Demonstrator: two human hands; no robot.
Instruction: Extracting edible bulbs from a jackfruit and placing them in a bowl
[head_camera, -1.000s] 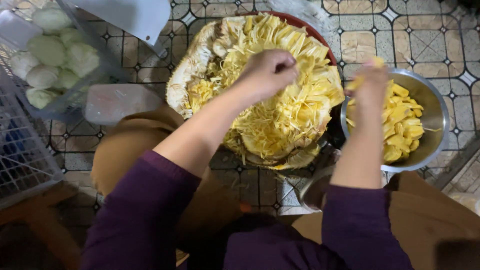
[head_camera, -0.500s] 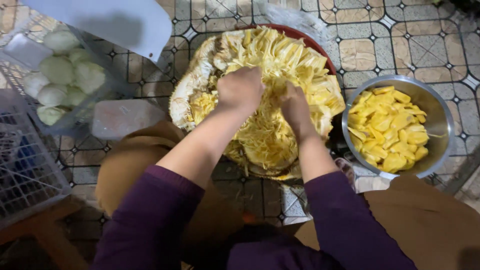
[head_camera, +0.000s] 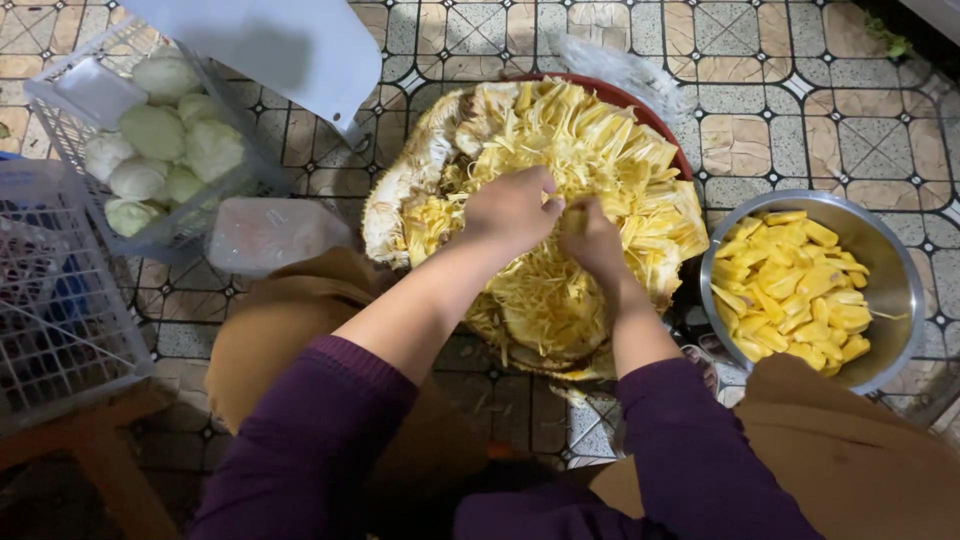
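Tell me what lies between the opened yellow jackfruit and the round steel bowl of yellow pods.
In the head view, only a narrow dark gap of patterned tile floor separates the jackfruit from the steel bowl.

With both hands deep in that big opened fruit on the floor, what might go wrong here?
Both the left hand and the right hand dig into the stringy flesh of the opened jackfruit, so pulling hard may tear a pod or fling strands onto the tiled floor. The steel bowl of yellow pods sits close by the right elbow, so a wide swing might knock it. The fruit overhangs its red tray and could slide off.
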